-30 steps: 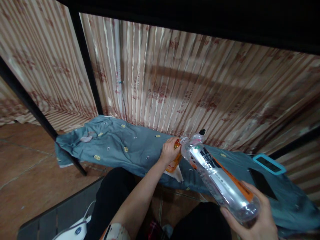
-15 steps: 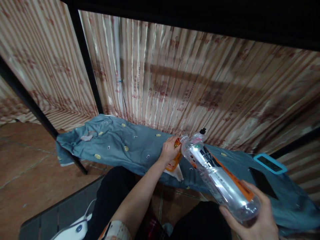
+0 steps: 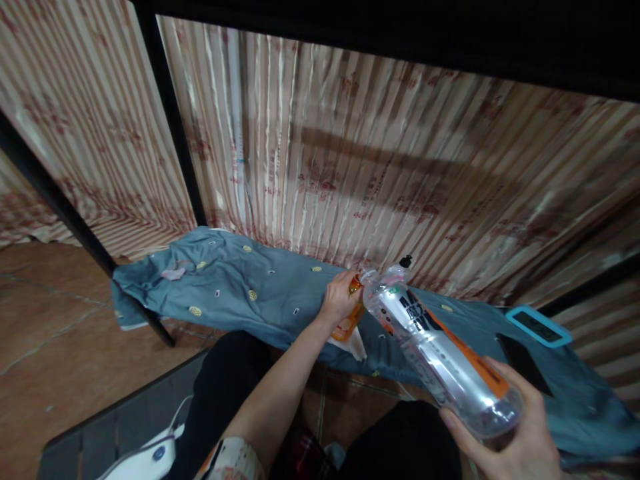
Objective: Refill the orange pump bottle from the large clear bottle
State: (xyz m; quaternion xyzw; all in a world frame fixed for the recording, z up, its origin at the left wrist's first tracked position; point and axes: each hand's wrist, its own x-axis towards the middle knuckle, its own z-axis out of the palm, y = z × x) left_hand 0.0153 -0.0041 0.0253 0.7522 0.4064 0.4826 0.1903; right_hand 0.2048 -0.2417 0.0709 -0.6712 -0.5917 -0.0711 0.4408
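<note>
My right hand [image 3: 520, 433] is wrapped round the base of a large clear plastic bottle [image 3: 445, 353] with a silver and orange label. The bottle is tilted, its neck toward the upper left and its mouth beside the neck of a smaller orange bottle [image 3: 349, 325]. Closed round the upper part of that orange bottle is my left hand [image 3: 339, 297]. Whether the two mouths touch I cannot tell. White tissue [image 3: 356, 348] lies under the orange bottle. Behind the large bottle stands a clear bottle with a black top [image 3: 406, 262], mostly hidden.
A blue-grey patterned cloth [image 3: 270, 293] covers the low surface. On its right lie a dark phone [image 3: 523, 363] and a blue-framed device [image 3: 539, 327]. Black metal posts [image 3: 173, 120] stand before a striped curtain [image 3: 320, 147]. A white device [image 3: 150, 460] rests on the dark bench [image 3: 100, 427].
Almost nothing differs. The large bottle and my right hand have shifted very slightly, while my left hand stays in place on the orange bottle.
</note>
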